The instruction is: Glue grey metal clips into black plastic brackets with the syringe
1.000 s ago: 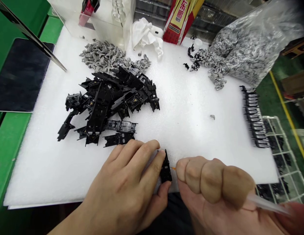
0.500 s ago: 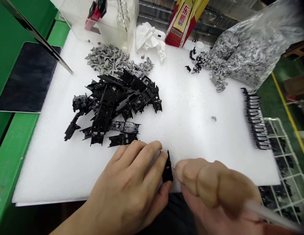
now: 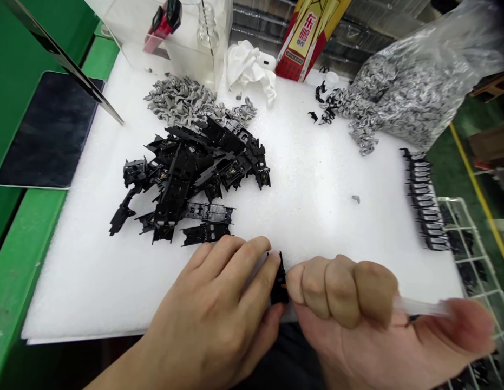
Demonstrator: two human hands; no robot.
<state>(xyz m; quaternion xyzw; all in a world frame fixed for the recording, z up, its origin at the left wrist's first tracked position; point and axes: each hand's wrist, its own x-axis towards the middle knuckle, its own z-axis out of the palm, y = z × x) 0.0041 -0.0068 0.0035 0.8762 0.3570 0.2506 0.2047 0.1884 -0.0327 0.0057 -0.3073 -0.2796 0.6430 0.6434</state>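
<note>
As you pinch the small black part [image 3: 279, 281] upright between the fingers and thumb of your left hand [image 3: 211, 309], it stands just inside the near edge of the white foam sheet [image 3: 316, 233]. Your right hand [image 3: 341, 309] is closed in a fist around a clear plastic tube [image 3: 420, 306], which runs out to the right and blurs; its tip is hidden. The knuckles of that fist are just beside the part, almost touching it.

Above your left fingers lies a heap of black parts [image 3: 190, 184], with a loose gray pile of clips [image 3: 178, 100] behind it. To your right, more black parts stand in a neat row [image 3: 424, 200] along the foam's edge, beside a wire rack [image 3: 466, 254]. A plastic bag of gray clips [image 3: 414, 92] slumps at the far right corner, spilling onto the foam, and one lone clip [image 3: 355, 199] sits apart. Past the far edge are a crumpled tissue [image 3: 249, 67], a red and yellow box [image 3: 306, 38] and a clear acrylic case [image 3: 174, 38], while a dark tablet [image 3: 48, 130] rests on the green bench [image 3: 28, 254] at left
</note>
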